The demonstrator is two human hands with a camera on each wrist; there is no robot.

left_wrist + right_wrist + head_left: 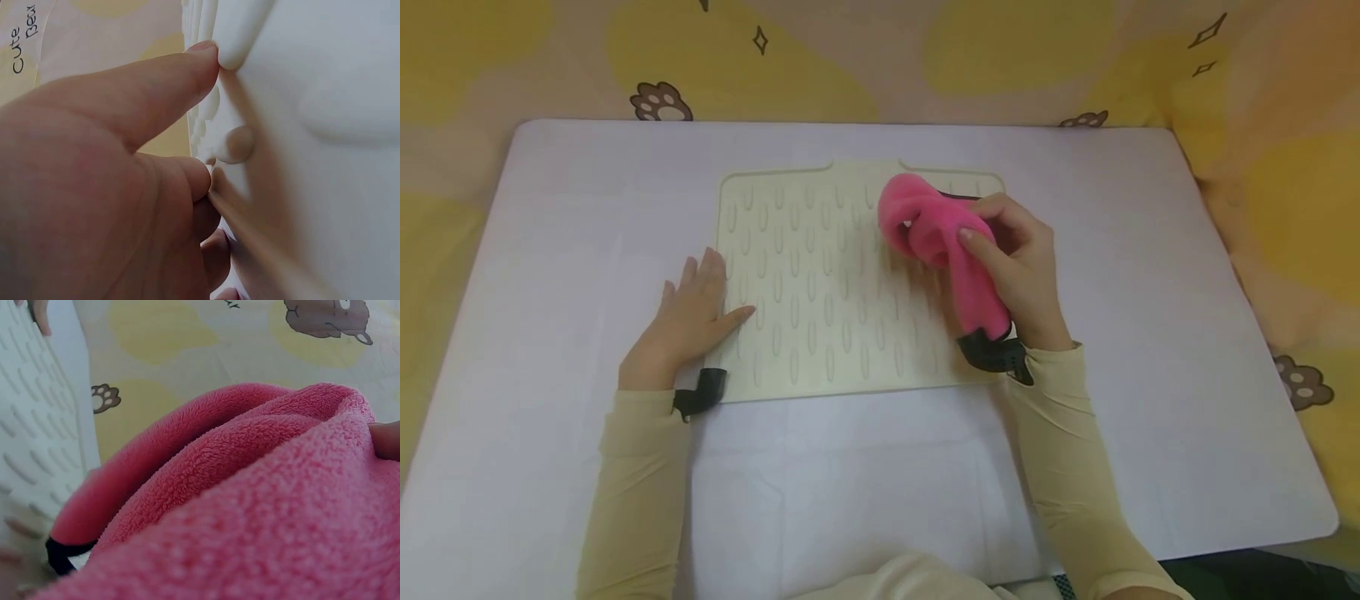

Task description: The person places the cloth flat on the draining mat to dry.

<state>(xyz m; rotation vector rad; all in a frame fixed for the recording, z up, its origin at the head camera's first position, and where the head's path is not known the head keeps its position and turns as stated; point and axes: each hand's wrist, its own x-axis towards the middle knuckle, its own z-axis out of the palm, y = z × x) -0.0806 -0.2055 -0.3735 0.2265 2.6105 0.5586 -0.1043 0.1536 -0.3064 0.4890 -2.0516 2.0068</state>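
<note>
A pink fleecy cloth point(917, 217) with a dark edge is bunched up in my right hand point(1022, 258), thumb on top, over the right part of a cream mat point(797, 333). Raised oval ridges cover that mat. In the right wrist view the cloth point(237, 494) fills most of the frame in soft folds, and a fingertip point(385, 440) presses into it at the right. My left hand point(688, 317) rests at the mat's left edge with its fingers straight and thumb over the ridges. Up close in the left wrist view, the left thumb point(169, 84) touches a ridge.
The mat lies on a white-covered table point(865, 467) with rounded corners. A yellow and beige patterned cloth point(880, 58) with paw prints hangs behind and to the right. Small black cameras sit at the left wrist point(702, 392) and the right wrist point(992, 352).
</note>
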